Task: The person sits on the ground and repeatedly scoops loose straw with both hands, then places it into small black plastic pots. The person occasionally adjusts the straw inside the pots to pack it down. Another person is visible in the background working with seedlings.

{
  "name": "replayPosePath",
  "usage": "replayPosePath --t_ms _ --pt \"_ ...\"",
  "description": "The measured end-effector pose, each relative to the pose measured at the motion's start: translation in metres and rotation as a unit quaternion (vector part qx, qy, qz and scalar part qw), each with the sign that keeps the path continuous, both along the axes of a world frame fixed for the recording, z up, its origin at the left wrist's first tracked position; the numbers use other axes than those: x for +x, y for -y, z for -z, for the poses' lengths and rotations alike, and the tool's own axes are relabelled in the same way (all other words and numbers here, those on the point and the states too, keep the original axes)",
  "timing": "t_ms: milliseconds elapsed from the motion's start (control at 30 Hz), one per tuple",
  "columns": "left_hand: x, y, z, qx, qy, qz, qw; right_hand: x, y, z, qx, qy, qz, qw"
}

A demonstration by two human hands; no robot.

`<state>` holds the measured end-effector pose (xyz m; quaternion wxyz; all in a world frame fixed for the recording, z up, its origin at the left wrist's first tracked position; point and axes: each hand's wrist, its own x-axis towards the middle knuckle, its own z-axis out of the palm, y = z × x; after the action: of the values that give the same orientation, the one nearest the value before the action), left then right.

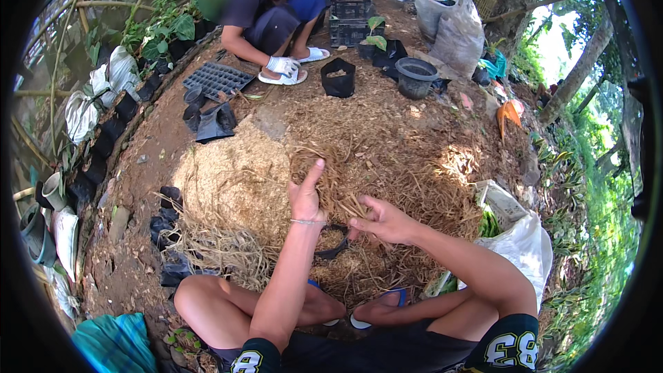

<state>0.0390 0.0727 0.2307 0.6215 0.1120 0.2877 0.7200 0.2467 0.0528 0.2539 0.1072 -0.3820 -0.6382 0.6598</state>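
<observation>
A bundle of dry brown straw [327, 178] is in my left hand [307, 194], its thumb pointing up along the stalks. My right hand [383, 221] pinches a few strands of straw [353, 208] at the lower right of that bundle. Below my hands stands a black grow bag [331, 253] with pale material inside, partly hidden by my left wrist. A bed of pale husks or shavings [235, 176] spreads to the left. Loose straw [424, 197] covers the ground to the right, and a drier grey heap [228, 254] lies by my left knee.
Ahead are a black grow bag [337, 80], a dark plastic pot [416, 79] and a seedling tray [217, 82]. A person with gloved hands [283, 66] squats beyond; another is farther back. Black bags [168, 228] lie at left, a white crate [500, 202] and sack [523, 248] at right.
</observation>
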Motion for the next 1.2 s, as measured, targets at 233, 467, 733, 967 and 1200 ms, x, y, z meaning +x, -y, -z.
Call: replayPosePath --t_ms 233,467,733,967,1200 --pt "-0.013 -0.004 0.008 -0.065 0.054 -0.066 0.994 0.028 -0.005 -0.005 0.074 -0.005 0.02 0.997" --pt "-0.038 -0.003 -0.001 -0.078 0.043 -0.099 0.991 0.082 -0.009 -0.019 0.097 0.219 -0.143 0.96" --pt "-0.048 0.005 0.011 -0.028 -0.075 -0.044 0.996 0.148 -0.03 -0.053 0.334 0.592 -0.019 0.734" --pt "-0.021 0.017 0.02 -0.043 -0.433 0.298 0.849 0.061 -0.013 -0.054 0.511 0.188 -0.08 0.835" --pt "-0.035 0.019 0.06 0.045 -0.581 0.409 0.703 -0.03 -0.009 0.024 0.424 0.136 -0.172 0.879"
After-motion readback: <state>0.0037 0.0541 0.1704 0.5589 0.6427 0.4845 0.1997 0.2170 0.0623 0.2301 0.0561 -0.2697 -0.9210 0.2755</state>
